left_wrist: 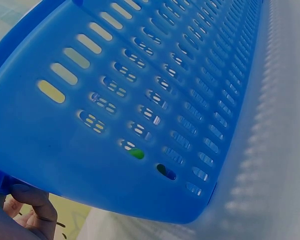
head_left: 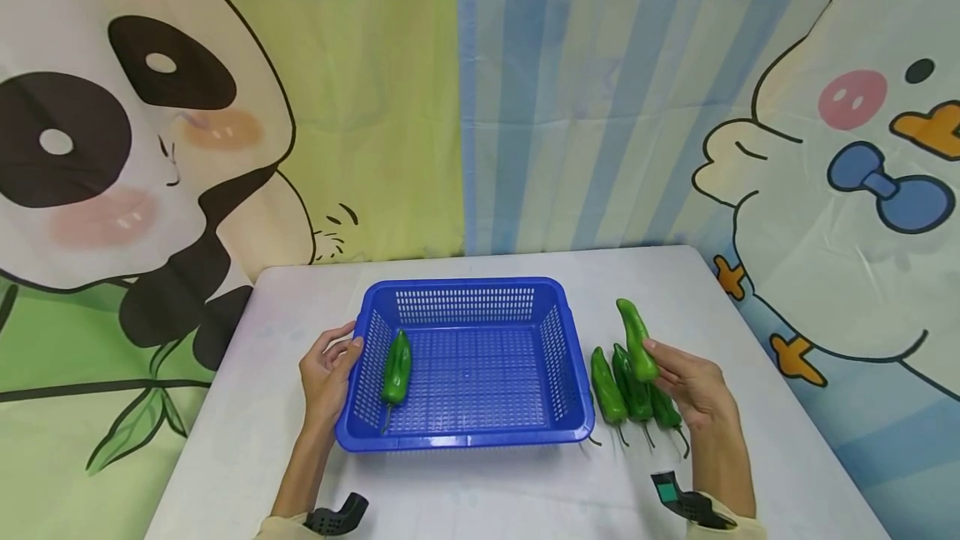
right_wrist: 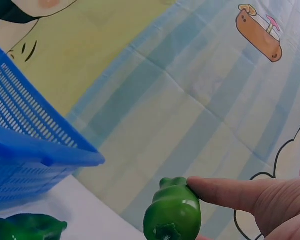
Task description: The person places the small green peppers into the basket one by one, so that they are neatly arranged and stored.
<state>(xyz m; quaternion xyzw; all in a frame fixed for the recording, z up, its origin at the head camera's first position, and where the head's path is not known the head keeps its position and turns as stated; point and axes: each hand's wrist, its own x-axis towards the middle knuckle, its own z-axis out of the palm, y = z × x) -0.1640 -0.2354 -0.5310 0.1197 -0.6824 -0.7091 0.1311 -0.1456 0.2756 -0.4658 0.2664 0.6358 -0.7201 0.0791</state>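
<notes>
A blue plastic basket (head_left: 480,440) stands on the white table, its perforated wall (left_wrist: 90,165) filling the left wrist view. My left hand (head_left: 326,373) grips the rim at the basket's left side. Inside the basket, toward the left, lies one green pepper (head_left: 397,369). To the right of the basket my right hand (head_left: 693,382) pinches another green pepper (head_left: 636,340) between thumb and fingers, raised over the others. Beneath it several green peppers (head_left: 608,390) lie side by side on the table, partly covered by the hand and the held pepper.
The white table (head_left: 480,494) reaches back to a curtain (head_left: 562,107) with cartoon animals. The basket's raised walls stand between the two hands. A pepper stem pokes out by the basket's front right corner.
</notes>
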